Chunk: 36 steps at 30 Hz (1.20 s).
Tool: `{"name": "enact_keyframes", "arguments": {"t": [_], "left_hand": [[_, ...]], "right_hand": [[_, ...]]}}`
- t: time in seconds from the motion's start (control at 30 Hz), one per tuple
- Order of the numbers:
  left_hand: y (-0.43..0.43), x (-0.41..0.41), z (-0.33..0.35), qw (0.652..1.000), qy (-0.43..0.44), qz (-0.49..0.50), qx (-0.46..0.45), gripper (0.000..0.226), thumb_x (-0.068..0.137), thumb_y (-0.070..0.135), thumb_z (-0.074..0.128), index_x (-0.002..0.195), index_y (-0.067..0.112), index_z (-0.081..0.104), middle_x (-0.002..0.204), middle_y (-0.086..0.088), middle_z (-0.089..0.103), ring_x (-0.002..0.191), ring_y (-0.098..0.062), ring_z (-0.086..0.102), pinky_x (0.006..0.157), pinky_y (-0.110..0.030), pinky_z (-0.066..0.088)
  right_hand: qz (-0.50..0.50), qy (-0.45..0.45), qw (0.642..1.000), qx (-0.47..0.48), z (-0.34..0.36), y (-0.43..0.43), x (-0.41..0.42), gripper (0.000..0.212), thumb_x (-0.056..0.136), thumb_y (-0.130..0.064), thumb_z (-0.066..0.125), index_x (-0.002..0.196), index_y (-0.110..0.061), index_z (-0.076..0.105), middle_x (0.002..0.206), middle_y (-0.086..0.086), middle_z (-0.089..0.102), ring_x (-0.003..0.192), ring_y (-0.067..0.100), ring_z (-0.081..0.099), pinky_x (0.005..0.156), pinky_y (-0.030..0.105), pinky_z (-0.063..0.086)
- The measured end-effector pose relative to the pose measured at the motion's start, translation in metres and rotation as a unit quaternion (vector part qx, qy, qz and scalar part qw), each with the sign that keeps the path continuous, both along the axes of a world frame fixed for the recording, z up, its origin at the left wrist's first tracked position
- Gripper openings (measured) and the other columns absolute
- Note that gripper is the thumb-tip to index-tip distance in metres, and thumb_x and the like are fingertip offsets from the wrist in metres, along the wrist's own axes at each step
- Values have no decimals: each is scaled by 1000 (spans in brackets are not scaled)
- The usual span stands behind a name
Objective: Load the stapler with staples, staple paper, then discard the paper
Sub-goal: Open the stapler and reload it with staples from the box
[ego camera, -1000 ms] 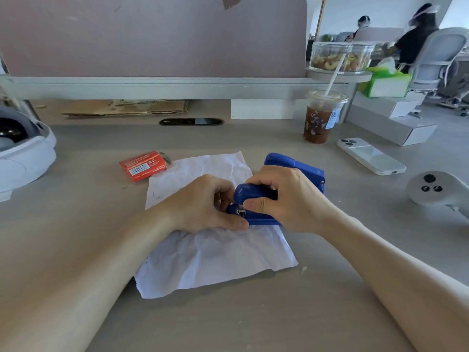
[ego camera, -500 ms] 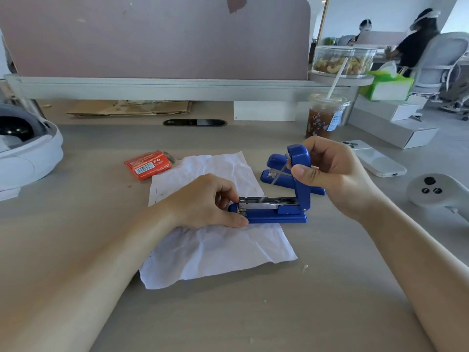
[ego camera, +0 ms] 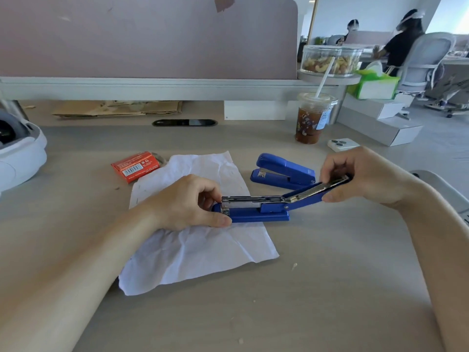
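Observation:
A blue stapler [ego camera: 264,212] lies on the desk with its front end on a creased white sheet of paper [ego camera: 200,250]. Its top arm is swung fully open to the right, and the metal staple channel is exposed. My left hand [ego camera: 187,201] pinches the front end of the base and channel. My right hand [ego camera: 365,176] holds the tip of the opened top arm, low over the desk. A red staple box [ego camera: 135,166] sits shut at the paper's far left corner. I cannot tell whether staples are in the channel.
A second blue stapler [ego camera: 284,171] lies closed just behind the open one. An iced drink with a straw [ego camera: 313,120], a white phone [ego camera: 341,144] and white boxes [ego camera: 380,125] stand at the back right. A white headset [ego camera: 17,153] sits far left, a white controller [ego camera: 446,191] far right.
My right hand lifted the stapler's top arm from closed, through upright, and swung it flat to the right. My left hand kept hold of the front end.

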<state>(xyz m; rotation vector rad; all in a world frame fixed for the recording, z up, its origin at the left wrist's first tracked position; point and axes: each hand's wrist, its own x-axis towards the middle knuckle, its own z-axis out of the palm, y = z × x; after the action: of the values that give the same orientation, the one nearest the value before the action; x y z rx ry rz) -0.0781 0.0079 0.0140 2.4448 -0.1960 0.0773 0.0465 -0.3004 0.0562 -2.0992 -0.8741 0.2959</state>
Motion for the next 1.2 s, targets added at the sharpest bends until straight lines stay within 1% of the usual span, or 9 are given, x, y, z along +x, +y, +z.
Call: {"name": "enact_keyframes", "arguments": {"t": [0.23,0.33,0.5,0.63,0.73,0.83,0.93,1.07,1.2], "left_hand": [[1,1,-1,1000,2,3,1,27,68,40,85,78,22,68,65,3,58,56,-5,47,54,-20,38],[1,2,-2,1000,-2,4,1,28,69,41,85,79,21,68,67,1,58,56,-6,46,54,-21,38],[8,-3,3,1000,-16,0,3,36,66,57,79,83,26,71,75,-4,66,62,-11,54,58,-25,44],[39,4,9,979,-150,137,-25,34,71,55,72,74,21,68,73,1,61,61,-11,49,58,-17,37],[71,13,-1,922,-215,319,52,22,73,40,73,82,23,62,81,8,55,75,-8,53,79,-33,44],[94,17,-13,900,-103,415,89,47,74,55,68,112,31,53,112,1,57,110,-25,53,97,-46,35],[100,21,-20,898,-30,424,114,62,80,60,59,133,30,42,130,0,52,122,-27,46,96,-47,28],[103,21,-18,884,-32,449,126,52,85,54,56,128,27,44,125,-5,56,119,-30,48,86,-43,24],[104,19,-19,883,-22,451,126,52,86,51,62,127,27,41,126,-11,52,121,-34,45,97,-48,29]], "right_hand": [[2,-47,988,-145,-9,12,-3,29,63,-4,83,76,-25,68,80,1,73,75,17,69,71,25,55],[15,-60,988,-143,-9,15,-7,26,66,-11,83,78,-29,69,82,-4,72,81,13,68,83,29,55],[11,-76,995,-63,-8,23,-15,11,75,-18,80,77,-26,72,80,-5,72,70,5,64,78,32,55],[-5,-131,991,-11,-10,33,-20,8,76,-20,77,72,-24,71,74,-7,70,65,11,62,72,34,54],[-13,-155,988,7,-16,39,-22,8,78,-22,76,72,-22,71,71,-7,69,60,10,58,67,34,52],[-19,-176,984,19,-20,45,-25,7,79,-20,75,73,-20,72,69,-3,69,62,16,58,66,37,52],[-16,-184,982,30,-22,51,-30,9,80,-16,75,72,-19,72,69,-2,69,63,16,58,65,36,51],[3,-189,981,47,-22,61,-40,8,80,-13,73,73,-16,72,72,-1,69,65,17,57,66,37,49],[12,-173,983,53,-27,76,-46,7,81,-16,72,74,-17,72,74,-2,69,65,20,58,66,36,50]]}}
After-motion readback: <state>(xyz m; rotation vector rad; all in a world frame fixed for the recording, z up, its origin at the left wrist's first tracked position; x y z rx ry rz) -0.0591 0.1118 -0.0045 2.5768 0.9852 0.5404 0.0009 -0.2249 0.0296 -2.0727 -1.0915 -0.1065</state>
